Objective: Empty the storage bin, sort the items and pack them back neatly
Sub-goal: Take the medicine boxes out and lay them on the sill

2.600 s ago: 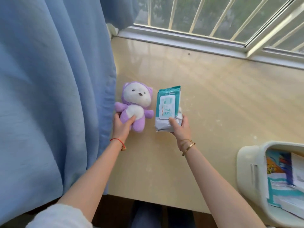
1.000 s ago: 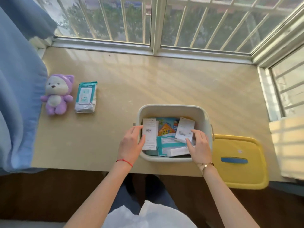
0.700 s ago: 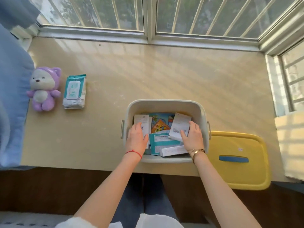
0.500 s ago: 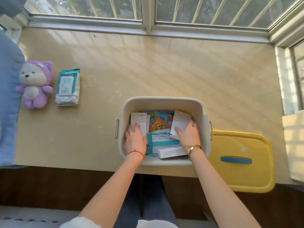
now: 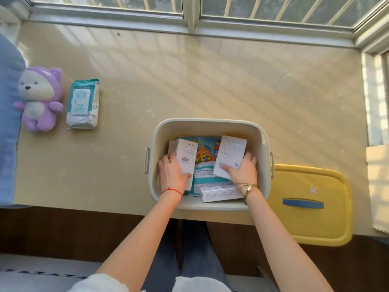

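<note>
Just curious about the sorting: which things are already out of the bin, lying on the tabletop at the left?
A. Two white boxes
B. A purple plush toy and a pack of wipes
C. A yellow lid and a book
B: the purple plush toy and pack of wipes lie side by side on the tabletop, left of the bin.

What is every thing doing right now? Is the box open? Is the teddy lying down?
Bin: open, partly full.
Yellow lid: off, lying flat beside the bin.
Teddy: lying face up.
Wipes pack: lying flat, flap closed.
Left hand: grips a white box.
Right hand: grips another white box.
</note>
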Tool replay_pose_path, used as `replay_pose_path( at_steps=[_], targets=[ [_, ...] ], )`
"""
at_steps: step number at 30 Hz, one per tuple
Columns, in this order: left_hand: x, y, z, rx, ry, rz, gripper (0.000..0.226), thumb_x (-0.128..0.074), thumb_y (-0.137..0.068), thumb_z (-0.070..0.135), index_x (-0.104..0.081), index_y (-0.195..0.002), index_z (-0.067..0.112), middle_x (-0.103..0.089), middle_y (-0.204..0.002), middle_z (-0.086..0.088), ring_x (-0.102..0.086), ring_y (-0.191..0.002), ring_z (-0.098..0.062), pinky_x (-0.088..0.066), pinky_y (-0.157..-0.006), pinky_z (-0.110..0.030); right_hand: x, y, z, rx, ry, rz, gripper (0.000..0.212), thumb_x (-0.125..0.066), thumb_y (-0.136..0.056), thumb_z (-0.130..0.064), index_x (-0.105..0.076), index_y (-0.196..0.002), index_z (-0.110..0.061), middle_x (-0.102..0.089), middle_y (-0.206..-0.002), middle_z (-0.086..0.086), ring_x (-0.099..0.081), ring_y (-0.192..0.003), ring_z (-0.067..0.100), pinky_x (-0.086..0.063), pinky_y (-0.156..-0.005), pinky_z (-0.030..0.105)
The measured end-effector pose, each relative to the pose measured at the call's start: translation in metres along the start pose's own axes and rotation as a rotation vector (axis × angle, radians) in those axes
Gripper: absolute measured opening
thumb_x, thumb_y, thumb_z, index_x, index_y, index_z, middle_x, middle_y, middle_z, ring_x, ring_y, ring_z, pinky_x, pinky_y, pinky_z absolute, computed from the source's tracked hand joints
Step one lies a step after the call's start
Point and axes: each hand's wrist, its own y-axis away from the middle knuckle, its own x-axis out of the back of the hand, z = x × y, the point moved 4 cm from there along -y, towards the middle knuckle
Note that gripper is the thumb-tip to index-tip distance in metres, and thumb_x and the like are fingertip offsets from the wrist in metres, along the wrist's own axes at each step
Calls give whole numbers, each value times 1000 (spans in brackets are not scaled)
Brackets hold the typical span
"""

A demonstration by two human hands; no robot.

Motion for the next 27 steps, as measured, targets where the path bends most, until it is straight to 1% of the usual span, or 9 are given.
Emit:
replay_pose_path(
  at_steps=[2, 5, 10, 14, 17, 19, 21, 24, 27],
  targets=[
    [7, 3, 2, -10, 55, 17, 74, -77, -72, 19, -38, -135, 18, -52, -125, -9, -42, -116, -27, -40, -98, -40, 6, 10, -6, 30, -40, 27, 83, -80, -70, -28, -33, -134, -6, -39, -130, 17, -49, -112, 34, -42, -90, 37],
    [22, 7, 3, -9, 207, 9, 68, -72, -76, 10, -39, -134, 23, -50, -124, -6, -50, -115, -26, -45, -94, -40, 13, 26, -13, 61, -207, 59, 85, -80, -71, -23, -30, -140, -13, -45, -133, 11, -48, -119, 27, -41, -96, 36],
    [69, 20, -3, -106, 451, 63, 66, -73, -76, 11, -44, -133, 25, -55, -126, 0, -54, -115, -17, -48, -97, -35, 17, 65, -34, 118, -400, -5, 79, -77, -75, -17, -30, -139, -19, -53, -134, 0, -50, -122, 15, -42, -94, 24],
    [119, 37, -24, -24, 751, 33, 64, -72, -81, 16, -43, -136, 29, -60, -119, 7, -64, -98, -12, -60, -70, -29, 12, 96, -66, 187, -446, -70, 76, -74, -78, -18, -28, -139, -21, -51, -135, -1, -50, -121, 12, -49, -92, 26],
    [156, 45, -53, 17, 919, 46, 63, -74, -79, 16, -46, -134, 30, -62, -118, 6, -68, -93, -12, -60, -69, -35, 3, 121, -98, 237, -468, -114, 74, -72, -81, -18, -26, -140, -22, -50, -132, -5, -51, -117, 9, -52, -79, 17],
    [179, 47, -76, 23, 984, 54, 62, -74, -80, 15, -48, -134, 28, -64, -117, 6, -69, -92, -9, -59, -67, -30, -7, 135, -121, 263, -482, -136, 74, -71, -81, -19, -26, -140, -22, -50, -130, -5, -53, -113, 8, -52, -83, 24],
    [203, 47, -101, 25, 1036, 71, 61, -73, -80, 13, -48, -135, 25, -64, -115, 7, -68, -89, -3, -56, -64, -21, -21, 148, -146, 287, -485, -164, 75, -71, -81, -20, -26, -141, -22, -50, -126, -8, -54, -105, 4, -51, -83, 22],
    [236, 42, -143, 17, 1068, 99, 61, -73, -80, 11, -49, -135, 21, -64, -116, 5, -68, -86, 0, -53, -63, -16, -48, 167, -184, 313, -491, -199, 77, -72, -81, -19, -25, -142, -21, -51, -123, -10, -56, -105, 5, -52, -84, 23],
    [265, 31, -193, 33, 1073, 107, 60, -72, -80, 11, -48, -135, 20, -64, -116, 4, -68, -88, 0, -55, -65, -18, -86, 185, -222, 343, -485, -221, 75, -71, -81, -15, -26, -141, -18, -52, -120, -9, -57, -98, -2, -49, -75, 8]
  ],
)
